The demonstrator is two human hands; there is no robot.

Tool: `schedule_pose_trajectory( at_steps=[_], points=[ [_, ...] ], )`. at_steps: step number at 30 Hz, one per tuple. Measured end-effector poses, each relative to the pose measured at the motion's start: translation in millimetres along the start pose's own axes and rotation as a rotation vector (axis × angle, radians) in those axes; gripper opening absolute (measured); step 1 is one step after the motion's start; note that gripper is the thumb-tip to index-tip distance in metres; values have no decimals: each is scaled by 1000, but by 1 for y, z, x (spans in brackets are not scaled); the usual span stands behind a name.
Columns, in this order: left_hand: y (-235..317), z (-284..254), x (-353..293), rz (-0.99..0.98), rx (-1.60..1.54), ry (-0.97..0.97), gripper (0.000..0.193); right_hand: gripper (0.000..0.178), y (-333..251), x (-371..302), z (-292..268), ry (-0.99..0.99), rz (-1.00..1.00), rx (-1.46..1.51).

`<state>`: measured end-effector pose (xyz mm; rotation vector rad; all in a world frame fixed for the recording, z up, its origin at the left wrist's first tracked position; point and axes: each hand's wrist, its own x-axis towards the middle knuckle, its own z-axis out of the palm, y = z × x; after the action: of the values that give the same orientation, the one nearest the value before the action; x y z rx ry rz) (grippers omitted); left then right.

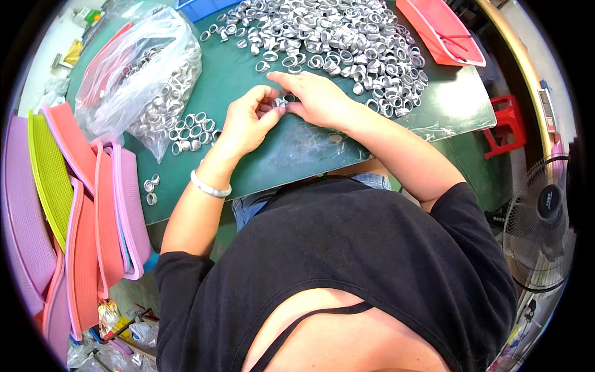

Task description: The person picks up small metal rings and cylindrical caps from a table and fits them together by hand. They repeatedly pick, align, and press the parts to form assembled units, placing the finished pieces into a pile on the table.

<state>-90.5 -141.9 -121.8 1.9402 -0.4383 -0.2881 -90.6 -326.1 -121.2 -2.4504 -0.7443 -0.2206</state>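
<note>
Close together over the green table, my left hand (251, 119) and my right hand (320, 100) meet at a small silver metal ring (281, 103). The left thumb and fingers pinch it. My right thumb presses against its other side, while the right index finger stretches toward the loose rings; the fingers partly hide the ring. Just beyond the hands spreads a large heap of similar rings (347, 37). A small cluster of rings (191, 131) lies left of my left wrist, and a few more rings (150, 189) sit near the table's left edge.
A clear plastic bag (139, 74) with rings inside lies at the left. Coloured plastic baskets (87, 211) are stacked beside the table. Behind the heap stand a blue bin (201, 7) and a red tray (437, 28). A red stool (509, 124) and a fan (539, 229) are at the right.
</note>
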Motion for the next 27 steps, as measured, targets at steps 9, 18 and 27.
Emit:
schedule_pose_trajectory(
  at_steps=[9, 18, 27],
  points=[
    [10, 5, -25, -41, -708, 35, 32, 58, -9, -13, -11, 55, 128, 825],
    [21, 11, -29, 32, -792, 28, 32, 61, -24, -25, -22, 58, 123, 1129],
    [23, 17, -28, -132, -1014, 62, 28, 59, -20, -27, -13, 139, 52, 935]
  ],
)
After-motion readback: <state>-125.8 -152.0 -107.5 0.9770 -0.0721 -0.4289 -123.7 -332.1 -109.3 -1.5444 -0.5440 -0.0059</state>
